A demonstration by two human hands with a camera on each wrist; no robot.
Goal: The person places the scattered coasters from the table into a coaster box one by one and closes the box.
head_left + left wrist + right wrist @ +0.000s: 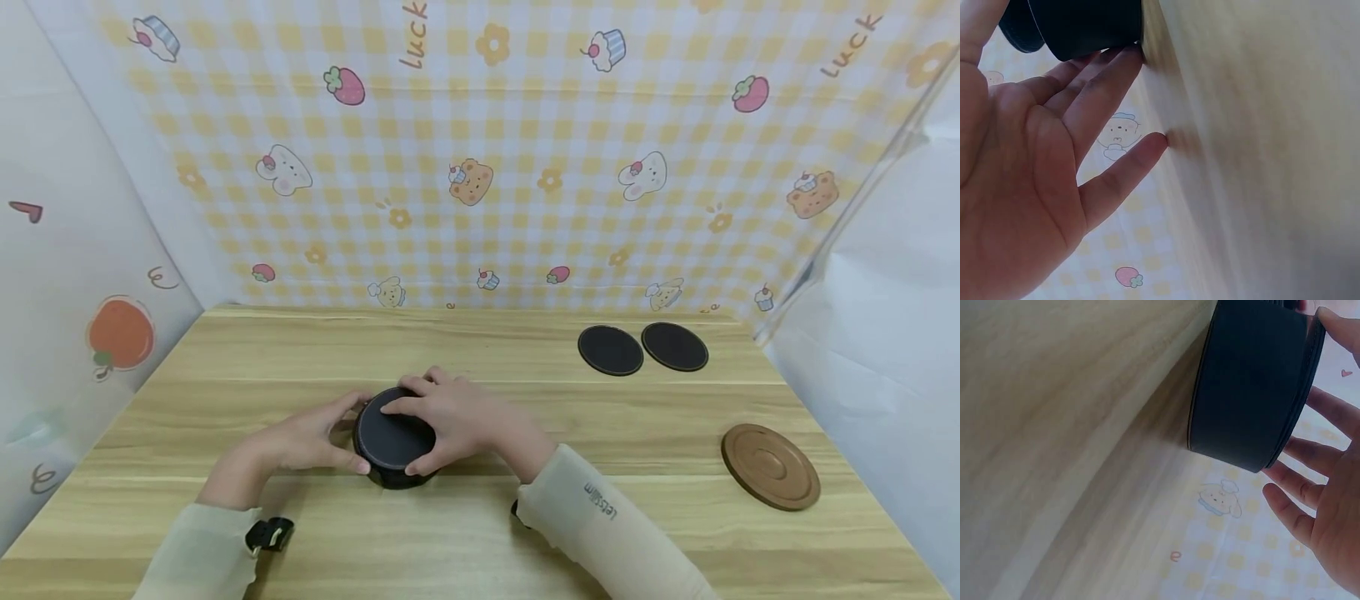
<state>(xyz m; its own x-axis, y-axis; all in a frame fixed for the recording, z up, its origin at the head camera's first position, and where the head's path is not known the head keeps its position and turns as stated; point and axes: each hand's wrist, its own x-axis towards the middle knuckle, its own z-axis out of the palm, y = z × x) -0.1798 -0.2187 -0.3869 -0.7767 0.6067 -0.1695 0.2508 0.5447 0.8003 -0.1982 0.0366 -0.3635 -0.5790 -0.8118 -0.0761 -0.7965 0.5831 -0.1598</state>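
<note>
A round black coaster holder [397, 480] stands upright on the table, left of the middle, its smooth side wall also large in the right wrist view. Over its top lies a black coaster [384, 437] with a stitched rim. My left hand [303, 437] grips the holder from the left, thumb at the near side and fingers round the far side; the little finger stands apart from it in the left wrist view. From the right, my right hand [459, 417] holds the coaster by its rim, thumb in front and fingers at the back, index finger over its face.
Two black coasters [611, 350] [675, 347] lie side by side at the back right. A round brown wooden disc [771, 467] with a ringed centre lies near the right edge. A checked cloth backdrop [525, 225] rises behind the wooden table [465, 558].
</note>
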